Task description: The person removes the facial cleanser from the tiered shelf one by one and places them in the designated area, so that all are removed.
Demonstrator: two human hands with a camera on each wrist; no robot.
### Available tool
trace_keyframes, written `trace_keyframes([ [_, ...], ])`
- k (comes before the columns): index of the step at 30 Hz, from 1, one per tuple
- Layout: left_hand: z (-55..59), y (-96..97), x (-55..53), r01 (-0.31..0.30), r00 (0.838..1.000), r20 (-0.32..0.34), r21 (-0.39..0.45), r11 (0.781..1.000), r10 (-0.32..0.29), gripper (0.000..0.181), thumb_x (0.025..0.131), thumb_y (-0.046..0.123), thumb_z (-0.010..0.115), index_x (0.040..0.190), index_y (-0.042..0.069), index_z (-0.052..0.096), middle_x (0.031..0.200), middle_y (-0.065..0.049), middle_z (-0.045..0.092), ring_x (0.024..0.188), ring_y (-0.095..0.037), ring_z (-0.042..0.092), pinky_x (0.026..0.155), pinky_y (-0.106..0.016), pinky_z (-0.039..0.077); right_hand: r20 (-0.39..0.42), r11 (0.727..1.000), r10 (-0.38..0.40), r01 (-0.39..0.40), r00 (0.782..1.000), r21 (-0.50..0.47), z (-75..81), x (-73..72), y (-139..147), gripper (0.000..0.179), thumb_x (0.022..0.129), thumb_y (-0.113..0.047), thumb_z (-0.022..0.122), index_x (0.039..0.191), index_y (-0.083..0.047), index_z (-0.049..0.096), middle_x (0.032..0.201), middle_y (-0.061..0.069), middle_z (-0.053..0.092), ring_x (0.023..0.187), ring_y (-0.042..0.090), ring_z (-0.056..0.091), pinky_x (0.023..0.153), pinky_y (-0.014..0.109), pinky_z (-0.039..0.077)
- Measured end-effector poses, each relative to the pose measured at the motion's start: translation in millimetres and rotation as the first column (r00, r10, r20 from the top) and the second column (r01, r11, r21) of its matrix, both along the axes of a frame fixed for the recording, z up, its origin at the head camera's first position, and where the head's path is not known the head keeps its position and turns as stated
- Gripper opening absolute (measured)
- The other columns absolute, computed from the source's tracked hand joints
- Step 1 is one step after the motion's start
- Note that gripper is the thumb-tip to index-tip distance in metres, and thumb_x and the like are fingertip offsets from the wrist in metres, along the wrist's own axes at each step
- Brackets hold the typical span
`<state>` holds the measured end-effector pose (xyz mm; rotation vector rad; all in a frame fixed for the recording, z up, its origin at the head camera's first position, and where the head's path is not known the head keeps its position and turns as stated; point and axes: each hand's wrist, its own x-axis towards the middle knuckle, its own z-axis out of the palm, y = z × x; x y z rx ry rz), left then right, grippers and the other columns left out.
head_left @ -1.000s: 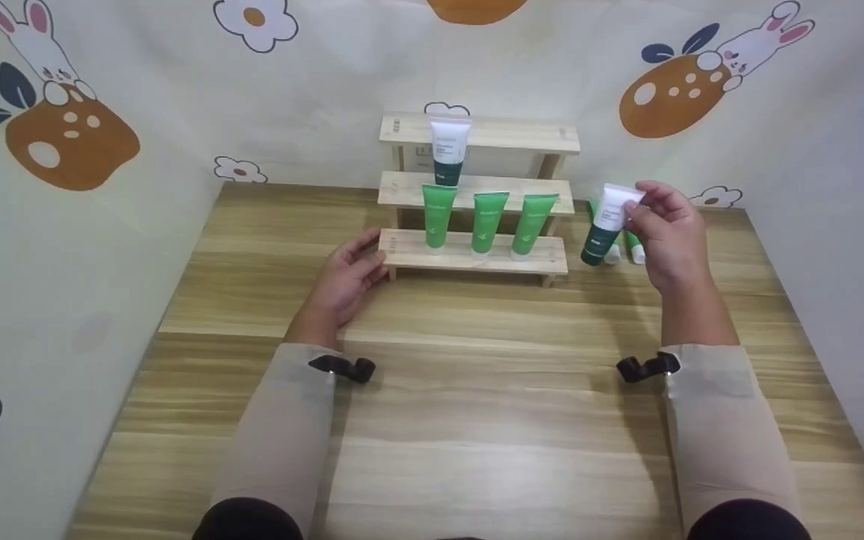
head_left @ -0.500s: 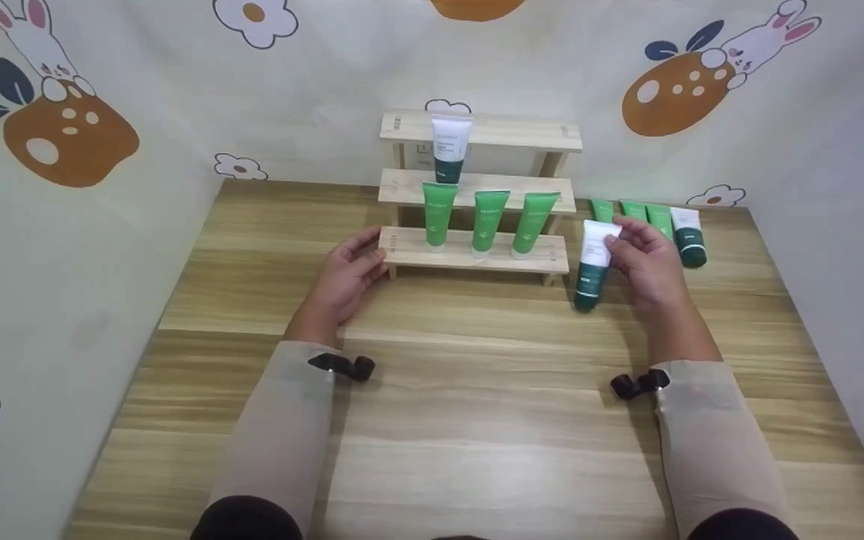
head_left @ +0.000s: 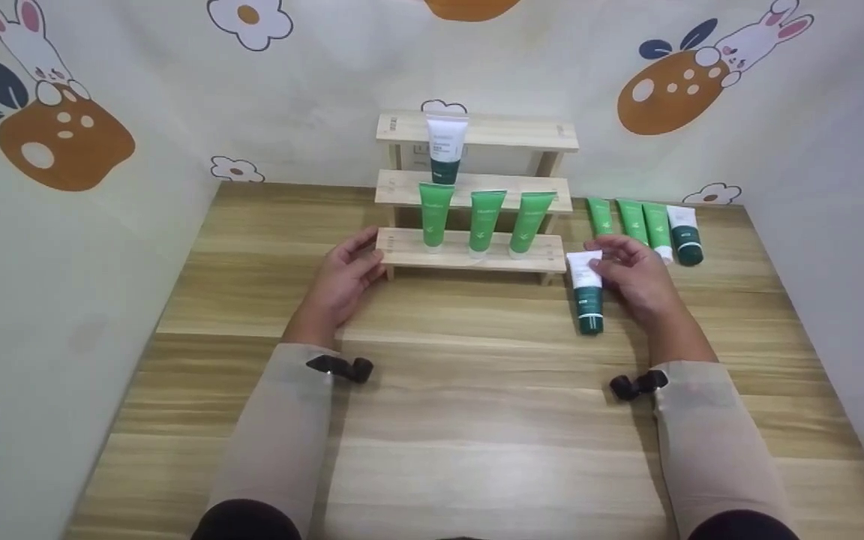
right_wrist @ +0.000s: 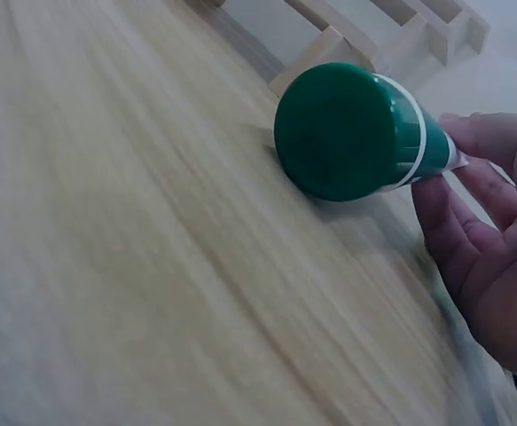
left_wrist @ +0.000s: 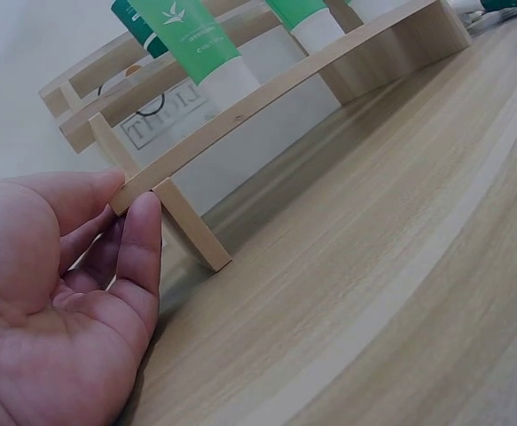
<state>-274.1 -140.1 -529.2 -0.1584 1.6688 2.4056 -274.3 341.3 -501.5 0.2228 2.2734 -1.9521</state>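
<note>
Pinching white-and-green tube cap-down in right hand, gripping rack with left hand, apparently mid-placement, likely needing upright set-down there.

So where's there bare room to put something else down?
The widest patch is the tabletop between the sleeves, in front of the wooden rack. The rack's top step is bare too. It's crowded on the lowest step, which holds three green tubes, and right of the rack, where four tubes lie behind the right hand.
</note>
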Motion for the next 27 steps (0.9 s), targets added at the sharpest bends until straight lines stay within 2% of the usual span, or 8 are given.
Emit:
trace_keyframes([
  [4,-0.2,-0.5,1.3,0.011,1.0,-0.018,-0.001,1.0,-0.011,0.058,0.107,0.003,0.062,0.161,0.009,0.045,0.163,-0.007,0.047,0.123,-0.014,0.06,0.094,-0.019,0.059,-0.016,0.997,0.033,-0.032,0.999,0.064,-3.4,-0.4,1.6,0.052,0.097,-0.015,0.081,0.144,-0.011,0.062,0.139,0.002,0.072,0.122,0.012,0.064,0.094,0.017,0.057],
  [7,0.0,-0.8,1.7,0.019,0.999,-0.032,0.002,1.0,-0.019,0.057,0.108,0.003,0.06,0.162,0.007,0.043,0.163,-0.008,0.046,0.121,-0.013,0.059,0.093,-0.018,0.058,-0.03,0.995,0.054,-0.052,0.998,0.086,-4.4,-1.8,2.2,0.053,0.097,-0.014,0.081,0.146,-0.009,0.06,0.143,0.008,0.069,0.122,0.011,0.064,0.095,0.015,0.057],
  [11,0.4,-0.9,0.5,0.014,1.0,-0.028,-0.001,1.0,-0.014,0.056,0.107,0.004,0.062,0.16,0.008,0.046,0.162,-0.008,0.047,0.122,-0.014,0.06,0.094,-0.019,0.058,-0.035,0.984,0.08,-0.073,0.996,0.165,-4.5,-3.2,1.4,0.052,0.098,-0.017,0.079,0.146,-0.01,0.06,0.147,0.014,0.067,0.12,0.007,0.066,0.096,0.014,0.056],
  [15,0.7,-0.7,0.0,0.01,1.0,-0.021,-0.023,1.0,-0.01,0.055,0.107,0.005,0.062,0.16,0.01,0.048,0.162,-0.007,0.047,0.122,-0.014,0.06,0.094,-0.02,0.058,-0.044,0.971,0.09,-0.078,0.995,0.225,-5.0,-3.1,-0.2,0.05,0.099,-0.017,0.078,0.145,-0.008,0.061,0.144,0.014,0.068,0.116,0.006,0.067,0.095,0.014,0.056],
  [23,1.3,-0.1,-0.5,0.004,1.0,-0.014,-0.029,1.0,-0.004,0.056,0.106,0.005,0.063,0.16,0.01,0.048,0.163,-0.007,0.048,0.122,-0.015,0.061,0.096,-0.021,0.059,-0.021,0.953,0.06,-0.051,0.998,0.299,-1.0,-1.1,1.4,0.052,0.095,-0.023,0.084,0.142,-0.011,0.064,0.139,0.01,0.072,0.11,0.006,0.07,0.09,0.016,0.058],
  [27,2.1,-0.3,0.1,0.003,1.0,-0.006,-0.034,0.999,-0.003,0.056,0.106,0.005,0.063,0.159,0.011,0.048,0.162,-0.005,0.049,0.123,-0.016,0.061,0.097,-0.022,0.059,0.013,0.928,0.042,-0.044,0.999,0.369,1.9,-1.2,4.3,0.054,0.091,-0.033,0.088,0.138,-0.017,0.067,0.136,0.007,0.072,0.109,0.009,0.07,0.088,0.017,0.058],
])
